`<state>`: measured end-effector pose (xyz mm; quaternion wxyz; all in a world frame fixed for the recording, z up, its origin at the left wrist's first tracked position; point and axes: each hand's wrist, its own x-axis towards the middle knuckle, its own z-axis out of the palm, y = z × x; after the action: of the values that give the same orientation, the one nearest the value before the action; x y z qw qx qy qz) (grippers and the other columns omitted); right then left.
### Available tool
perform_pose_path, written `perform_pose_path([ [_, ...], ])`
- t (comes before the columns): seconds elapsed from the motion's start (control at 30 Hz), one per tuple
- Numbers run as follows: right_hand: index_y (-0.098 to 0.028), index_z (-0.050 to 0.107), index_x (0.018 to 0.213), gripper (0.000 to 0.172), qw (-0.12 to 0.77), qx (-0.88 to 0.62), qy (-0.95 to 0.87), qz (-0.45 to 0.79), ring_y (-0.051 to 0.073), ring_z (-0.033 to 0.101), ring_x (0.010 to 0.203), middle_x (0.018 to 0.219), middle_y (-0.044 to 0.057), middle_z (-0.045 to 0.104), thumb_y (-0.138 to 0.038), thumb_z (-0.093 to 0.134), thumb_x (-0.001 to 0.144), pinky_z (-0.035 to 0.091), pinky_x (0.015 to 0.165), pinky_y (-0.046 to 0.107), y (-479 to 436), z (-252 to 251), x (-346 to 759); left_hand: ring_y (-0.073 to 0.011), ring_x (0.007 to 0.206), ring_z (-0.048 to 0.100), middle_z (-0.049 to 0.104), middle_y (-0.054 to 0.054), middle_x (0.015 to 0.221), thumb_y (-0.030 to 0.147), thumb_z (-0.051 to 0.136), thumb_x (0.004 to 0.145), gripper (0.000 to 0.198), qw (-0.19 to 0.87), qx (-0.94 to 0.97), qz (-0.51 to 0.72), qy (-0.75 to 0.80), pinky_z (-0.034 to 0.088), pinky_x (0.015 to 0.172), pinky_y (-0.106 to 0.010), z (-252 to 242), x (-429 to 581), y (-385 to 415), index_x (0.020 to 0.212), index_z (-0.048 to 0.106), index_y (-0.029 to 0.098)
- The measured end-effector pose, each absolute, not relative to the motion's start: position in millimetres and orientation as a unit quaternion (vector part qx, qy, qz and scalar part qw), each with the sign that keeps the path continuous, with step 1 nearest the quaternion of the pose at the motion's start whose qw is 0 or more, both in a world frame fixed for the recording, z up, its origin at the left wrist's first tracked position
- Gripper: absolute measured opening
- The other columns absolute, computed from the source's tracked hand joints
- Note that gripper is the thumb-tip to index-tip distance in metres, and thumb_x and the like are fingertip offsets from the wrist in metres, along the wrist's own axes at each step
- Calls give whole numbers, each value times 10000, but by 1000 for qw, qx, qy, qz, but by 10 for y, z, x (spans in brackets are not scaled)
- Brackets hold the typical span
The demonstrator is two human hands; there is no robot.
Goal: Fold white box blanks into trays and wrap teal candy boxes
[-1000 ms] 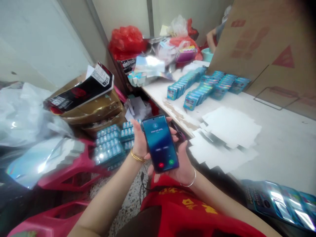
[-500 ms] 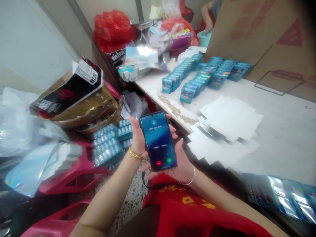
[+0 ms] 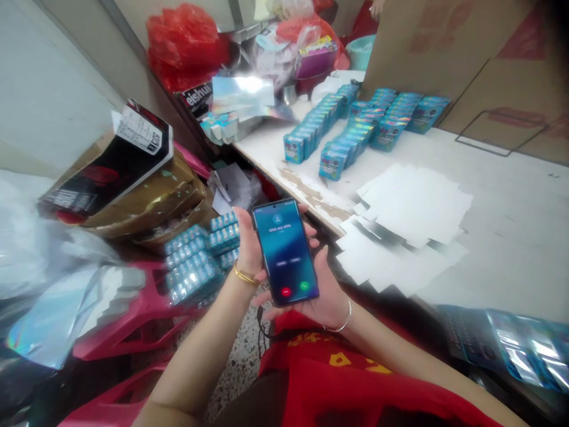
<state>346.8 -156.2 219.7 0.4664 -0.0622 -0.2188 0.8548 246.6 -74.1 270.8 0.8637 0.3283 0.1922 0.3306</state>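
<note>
A smartphone (image 3: 287, 252) lies face up between my two hands above my lap, its screen lit with a phone number and red and green call buttons. My left hand (image 3: 249, 243) grips its left side, with fingertips showing past the right edge. Under the lower right part is my right hand (image 3: 326, 293), its palm and fingers supporting the phone and its thumb raised beside the edge. Parts of the fingers of both hands are hidden behind the phone.
On the white table (image 3: 502, 213) at right are rows of blue packets (image 3: 311, 130), overlapping white sheets (image 3: 413, 207) and shiny packets (image 3: 515, 344). Stacked blue packs (image 3: 189, 264), a pink stool (image 3: 146, 329) and a cardboard box (image 3: 146, 196) stand at left. A large carton (image 3: 427, 65) rises behind.
The view has shifted slightly, with the background things now lower left or higher in the picture. Both hands keep hold of the phone. At the back, the other person's arm is mostly out of view.
</note>
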Motion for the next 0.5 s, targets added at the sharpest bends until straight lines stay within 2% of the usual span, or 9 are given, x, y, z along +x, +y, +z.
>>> perform_pose_path([
  [0.27,-200,485,1281,920,470,-55,-187,861,285,638,974,1244,146,549,-820,63,747,540,770,460,-1523,2235,3507,-281,822,667,681,-153,922,904,199,638,1064,876,311,312,197,522,786,-440,2676,2515,-664,1236,519,84],
  [0.5,-161,489,1269,981,476,-47,-164,863,289,639,969,1228,166,556,-794,-48,747,539,775,462,-1502,2256,3556,-254,807,651,683,-150,905,882,144,678,1070,875,305,306,218,517,762,-416,2700,2583,-642,1279,480,62],
])
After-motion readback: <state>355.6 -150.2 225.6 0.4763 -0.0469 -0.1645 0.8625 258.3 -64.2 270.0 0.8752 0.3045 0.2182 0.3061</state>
